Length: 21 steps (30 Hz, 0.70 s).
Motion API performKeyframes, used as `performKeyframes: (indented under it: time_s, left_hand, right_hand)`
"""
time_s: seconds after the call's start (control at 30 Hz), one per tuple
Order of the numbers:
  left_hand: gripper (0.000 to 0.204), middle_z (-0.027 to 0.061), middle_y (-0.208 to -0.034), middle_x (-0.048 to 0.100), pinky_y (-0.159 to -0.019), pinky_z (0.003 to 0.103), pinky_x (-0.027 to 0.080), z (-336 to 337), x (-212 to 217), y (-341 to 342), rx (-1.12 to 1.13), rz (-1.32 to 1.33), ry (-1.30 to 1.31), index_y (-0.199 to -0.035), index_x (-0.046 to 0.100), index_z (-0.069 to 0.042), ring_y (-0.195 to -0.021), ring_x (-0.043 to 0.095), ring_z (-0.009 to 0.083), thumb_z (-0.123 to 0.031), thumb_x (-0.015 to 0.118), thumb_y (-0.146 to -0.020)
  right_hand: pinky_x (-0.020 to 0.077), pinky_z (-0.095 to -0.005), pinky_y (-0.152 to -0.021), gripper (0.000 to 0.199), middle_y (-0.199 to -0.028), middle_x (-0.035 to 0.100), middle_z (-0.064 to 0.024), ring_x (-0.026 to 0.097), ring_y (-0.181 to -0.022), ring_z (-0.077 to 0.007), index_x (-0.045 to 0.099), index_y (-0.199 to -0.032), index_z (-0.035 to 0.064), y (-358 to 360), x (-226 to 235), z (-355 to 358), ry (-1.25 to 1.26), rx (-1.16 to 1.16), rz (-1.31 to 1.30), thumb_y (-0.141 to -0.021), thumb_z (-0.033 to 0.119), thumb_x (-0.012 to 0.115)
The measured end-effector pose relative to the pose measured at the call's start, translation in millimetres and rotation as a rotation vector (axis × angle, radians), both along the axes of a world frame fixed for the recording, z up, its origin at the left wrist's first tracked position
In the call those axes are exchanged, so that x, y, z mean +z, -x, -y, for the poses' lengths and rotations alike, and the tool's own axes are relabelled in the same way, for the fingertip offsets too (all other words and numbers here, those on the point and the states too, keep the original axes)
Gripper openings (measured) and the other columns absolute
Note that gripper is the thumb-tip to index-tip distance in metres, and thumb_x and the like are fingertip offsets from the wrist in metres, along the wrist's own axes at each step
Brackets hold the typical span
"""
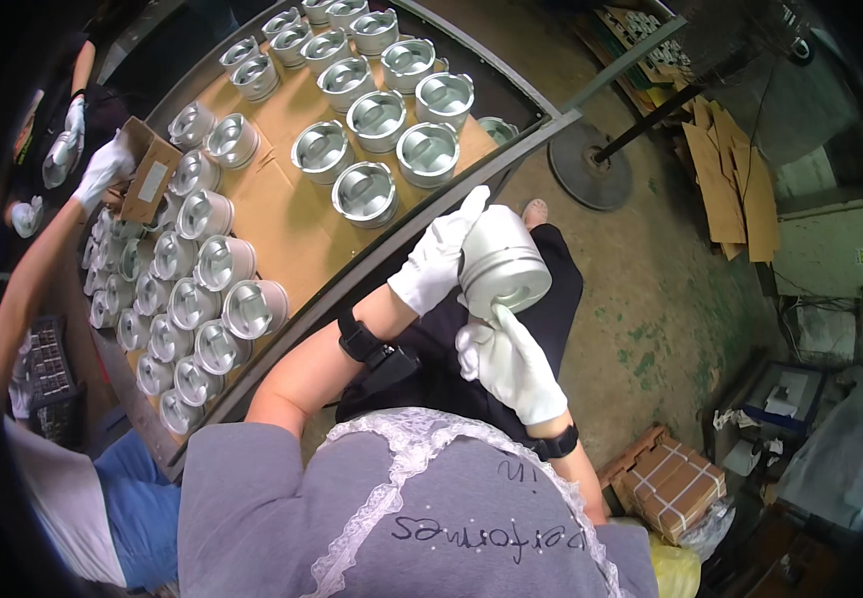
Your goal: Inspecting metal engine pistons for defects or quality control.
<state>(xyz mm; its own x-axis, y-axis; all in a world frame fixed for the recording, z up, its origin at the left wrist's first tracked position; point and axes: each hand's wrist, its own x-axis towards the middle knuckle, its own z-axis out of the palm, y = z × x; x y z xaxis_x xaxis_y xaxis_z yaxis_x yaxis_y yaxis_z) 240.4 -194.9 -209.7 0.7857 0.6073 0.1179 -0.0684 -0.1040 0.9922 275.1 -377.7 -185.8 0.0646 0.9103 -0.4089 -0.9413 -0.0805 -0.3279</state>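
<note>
A silver metal piston (pixel 513 257) is held tilted in front of me, its flat round crown facing down toward my body. My left hand (pixel 433 261), in a white glove, is closed around its upper left side. From below, my gloved right hand (pixel 513 371) reaches the piston's lower rim, with one finger against the crown and the others curled. Whether those curled fingers touch the piston is hard to see. Beside my left hand, several more pistons (pixel 365 193) stand on a cardboard-covered table (pixel 297 234) with a dark metal edge.
At left a co-worker's gloved hand (pixel 108 171) holds a cardboard box (pixel 150 182) over crowded pistons. Another person's glove holds a piston (pixel 59 159) at the far left. A fan's round base (pixel 591 164), flat cardboard (pixel 730 179) and a strapped carton (pixel 666 488) stand on the right.
</note>
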Motion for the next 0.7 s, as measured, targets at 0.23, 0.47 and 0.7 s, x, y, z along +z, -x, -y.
performKeyframes:
  time_s: [0.23,0.47,0.7]
  left_hand:
    - [0.036,0.0053,-0.081,0.058,-0.068,0.030,0.044,7,38,-1,-0.224,0.012,-0.073,-0.094,0.062,0.001,-0.072,0.050,0.0131,-0.032,0.051,-0.101]
    - [0.028,0.0098,-0.107,0.064,-0.085,0.029,0.048,1,10,5,-0.229,0.124,-0.187,-0.112,0.064,-0.002,-0.095,0.059,0.0161,-0.023,0.048,-0.102]
    - [0.041,0.0116,-0.130,0.055,-0.101,0.033,0.044,16,-6,18,-0.213,0.005,0.378,-0.136,0.049,-0.002,-0.117,0.055,0.0194,-0.022,0.052,-0.100]
  right_hand:
    - [0.0484,-0.0353,-0.081,0.058,-0.122,0.056,-0.0171,0.055,-0.095,-0.0248,0.043,-0.136,0.0018,-2,-29,3,-0.196,-0.135,-0.312,-0.089,0.025,0.067]
    - [0.0510,-0.0429,-0.101,0.066,-0.136,0.046,-0.0246,0.053,-0.120,-0.0358,0.036,-0.139,-0.0066,-18,-31,1,-0.281,-0.319,-0.271,-0.082,0.002,0.070]
    - [0.0534,-0.0417,-0.097,0.062,-0.135,0.051,-0.0192,0.056,-0.119,-0.0320,0.038,-0.140,-0.0024,-38,-31,-1,-0.041,-0.433,0.314,-0.088,0.012,0.068]
